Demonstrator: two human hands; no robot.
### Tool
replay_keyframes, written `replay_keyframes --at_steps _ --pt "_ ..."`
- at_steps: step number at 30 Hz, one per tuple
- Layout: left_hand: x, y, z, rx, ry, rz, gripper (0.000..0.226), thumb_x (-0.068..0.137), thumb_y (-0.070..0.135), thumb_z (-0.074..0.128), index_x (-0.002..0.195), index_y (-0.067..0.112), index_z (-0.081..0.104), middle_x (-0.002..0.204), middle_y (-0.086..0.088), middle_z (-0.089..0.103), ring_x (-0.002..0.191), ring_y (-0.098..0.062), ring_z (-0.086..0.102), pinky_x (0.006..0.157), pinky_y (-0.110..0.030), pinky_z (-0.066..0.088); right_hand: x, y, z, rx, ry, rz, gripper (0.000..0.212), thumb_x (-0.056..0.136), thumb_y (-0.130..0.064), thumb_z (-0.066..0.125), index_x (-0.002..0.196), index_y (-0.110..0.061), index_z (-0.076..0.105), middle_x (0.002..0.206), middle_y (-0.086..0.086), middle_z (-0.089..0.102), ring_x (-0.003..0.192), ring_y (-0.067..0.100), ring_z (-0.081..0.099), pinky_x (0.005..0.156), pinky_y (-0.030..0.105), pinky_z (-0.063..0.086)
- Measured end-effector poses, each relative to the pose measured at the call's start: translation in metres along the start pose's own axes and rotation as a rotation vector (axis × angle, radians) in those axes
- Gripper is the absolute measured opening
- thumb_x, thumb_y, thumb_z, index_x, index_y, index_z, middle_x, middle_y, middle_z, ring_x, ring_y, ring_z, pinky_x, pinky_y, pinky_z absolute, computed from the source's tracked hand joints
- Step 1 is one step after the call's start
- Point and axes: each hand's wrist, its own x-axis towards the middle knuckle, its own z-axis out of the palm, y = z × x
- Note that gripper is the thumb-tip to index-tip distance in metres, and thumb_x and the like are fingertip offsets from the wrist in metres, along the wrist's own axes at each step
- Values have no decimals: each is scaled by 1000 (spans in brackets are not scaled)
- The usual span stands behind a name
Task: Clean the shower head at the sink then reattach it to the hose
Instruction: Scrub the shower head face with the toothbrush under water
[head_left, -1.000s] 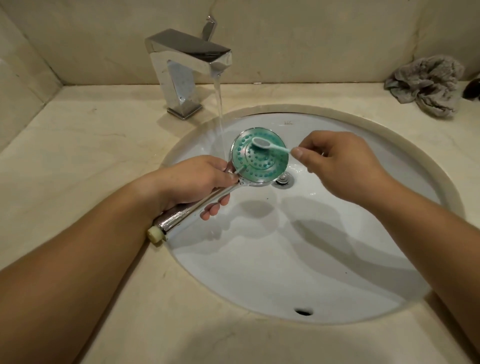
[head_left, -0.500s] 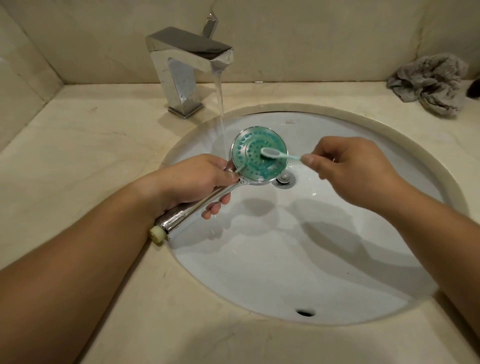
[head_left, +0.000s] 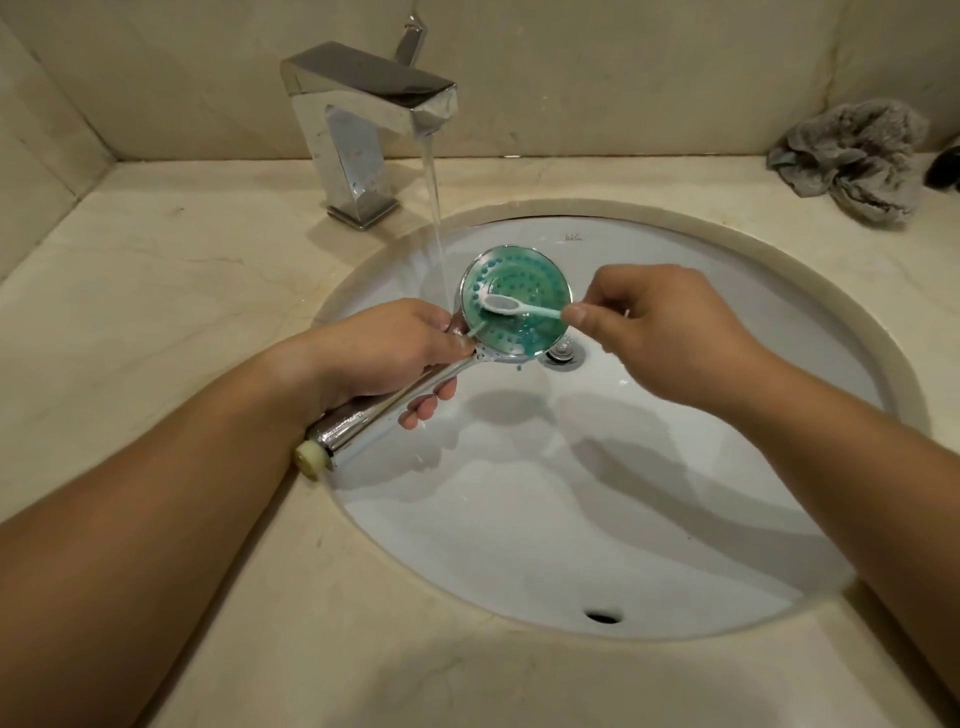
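Left hand (head_left: 395, 353) grips the shower head (head_left: 514, 306), handle slanting down-left, face seemingly up; right hand (head_left: 660, 332) pinches toothbrush (head_left: 519, 307).

I see a beige, marble-like stone countertop (head_left: 156, 291) with faint veining, meeting matching beige stone walls (head_left: 597, 73) at the back and the left. A square chrome faucet (head_left: 363, 124) stands on the counter near the back wall, water running from its spout. A crumpled grey cloth (head_left: 852, 161) lies at the far right corner. Lighting is warm and throws soft shadows.
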Motion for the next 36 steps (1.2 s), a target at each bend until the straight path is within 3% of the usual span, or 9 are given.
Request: replay_keyframes --at_steps 4,8,12,16,20,24,28,32,36 --pt "1 0 -2 -13 25 1 23 109 16 51 92 2 55 71 -16 60 46 -21 53 43 -30 48 10 1 -13 -19 60 33 28 94 -43 61 77 -21 62 71 2 64 64 17 55 59 28 41" --pt "0 2 -1 1 17 8 22 109 16 51 93 2 56 73 -16 61 47 -21 54 45 -32 48 16 -20 0 -63 -9 -26 35 91 -50 62 69 -22 58 60 -5 53 59 11 47 56 31 37" --pt "-2 2 0 8 20 21 23 108 15 52 91 1 55 73 -18 60 46 -21 54 42 -31 47 19 -16 -3 -46 73 11 40 88 -55 64 66 -21 58 57 -5 52 56 12 46 54 31 36" --pt "0 0 0 27 24 15 21 107 14 53 95 -2 58 73 -18 62 48 -23 55 43 -31 48 14 -17 1 -96 -14 -36 40 86 -54 66 64 -21 57 54 -4 49 56 13 45 54 32 34" --pt "2 -1 -1 51 30 4 25 107 18 55 94 -3 60 73 -19 64 52 -28 56 45 -32 49 21 -13 -5 -67 84 -5 40 87 -54 65 68 -20 58 56 -5 50 55 12 45 53 30 33" --pt "2 -1 0 66 27 0 23 107 17 54 93 -1 58 72 -16 63 49 -24 56 45 -32 49 15 -17 3 -102 -7 -55 39 88 -53 65 69 -19 59 54 -4 48 56 13 45 54 31 34" --pt "1 0 0 58 33 4 23 107 16 53 93 -1 57 72 -15 62 47 -22 55 45 -32 49 23 -12 -4 -68 90 -12 41 89 -53 63 67 -20 55 56 -5 48 55 12 44 54 32 35" --pt "2 -1 0 58 31 0 22 107 17 54 94 -1 57 72 -16 62 47 -22 55 44 -32 49 15 -15 4 -110 -10 -58 40 89 -53 63 67 -20 57 54 -4 49 55 12 46 53 31 34" --pt "1 0 -2 57 33 10 25 107 19 55 93 -2 58 72 -18 62 49 -24 55 44 -32 49 27 -16 1 -95 123 -3 42 91 -54 60 66 -22 52 57 -4 50 56 11 46 53 31 31"
